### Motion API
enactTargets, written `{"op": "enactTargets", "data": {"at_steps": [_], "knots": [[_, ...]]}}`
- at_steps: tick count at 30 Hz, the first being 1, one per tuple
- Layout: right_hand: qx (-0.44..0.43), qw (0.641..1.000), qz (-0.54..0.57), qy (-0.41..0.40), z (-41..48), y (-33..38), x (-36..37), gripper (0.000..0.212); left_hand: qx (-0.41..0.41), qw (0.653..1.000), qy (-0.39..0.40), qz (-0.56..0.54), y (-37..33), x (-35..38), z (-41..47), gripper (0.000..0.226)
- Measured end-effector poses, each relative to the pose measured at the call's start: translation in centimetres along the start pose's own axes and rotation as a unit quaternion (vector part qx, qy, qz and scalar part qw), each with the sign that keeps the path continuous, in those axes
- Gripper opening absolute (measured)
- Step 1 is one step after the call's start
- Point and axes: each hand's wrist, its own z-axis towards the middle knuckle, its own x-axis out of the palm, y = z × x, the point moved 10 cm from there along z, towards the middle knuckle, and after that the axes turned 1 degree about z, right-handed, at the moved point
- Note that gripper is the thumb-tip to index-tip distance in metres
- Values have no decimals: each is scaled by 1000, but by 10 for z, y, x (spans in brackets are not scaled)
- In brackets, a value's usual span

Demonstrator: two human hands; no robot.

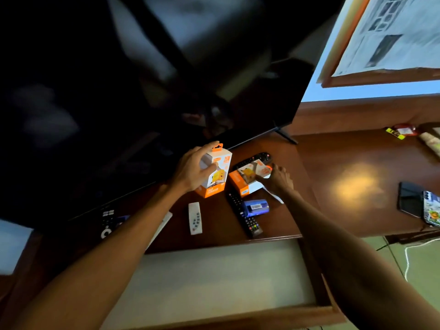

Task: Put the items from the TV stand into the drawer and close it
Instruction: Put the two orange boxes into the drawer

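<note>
My left hand (194, 169) grips an upright orange-and-white charger box (217, 173) standing on the dark wooden TV stand (345, 163). My right hand (277, 178) holds a second orange-and-white box (247, 179) lying flat beside it. A black remote (244, 214) lies in front of the boxes with a small blue box (256, 207) on it. Another black remote (256, 159) sits behind the flat box. A small white remote (195, 217) lies to the left. The open drawer (214, 282) with a pale bottom extends below the stand's front edge.
A large black TV (142, 91) leans over the stand's left side, its foot (285, 135) on the wood. A dark remote (108, 222) shows under my left forearm. Two phones (419, 203) lie at the right edge, small packets (402, 131) at the far right. A framed picture (385, 39) hangs on the wall.
</note>
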Motion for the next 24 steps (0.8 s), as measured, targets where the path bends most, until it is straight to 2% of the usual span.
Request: {"op": "enactTargets", "data": {"at_steps": [4, 11, 15, 21, 24], "knots": [[-39, 997, 53, 51, 12, -1, 16, 91, -19, 1000, 5, 8, -2, 15, 18, 63], [-93, 977, 189, 44, 16, 11, 15, 81, -79, 997, -17, -18, 11, 30, 29, 60], [-120, 965, 232, 10, 19, 17, 4, 67, -93, 995, -6, -36, 16, 40, 31, 59], [-161, 956, 243, -28, 14, 30, -14, 61, -81, 995, -15, -54, 16, 28, 24, 61], [-193, 953, 227, -62, 2, 55, -35, 40, -71, 996, -33, -52, 14, 6, 16, 59]]}}
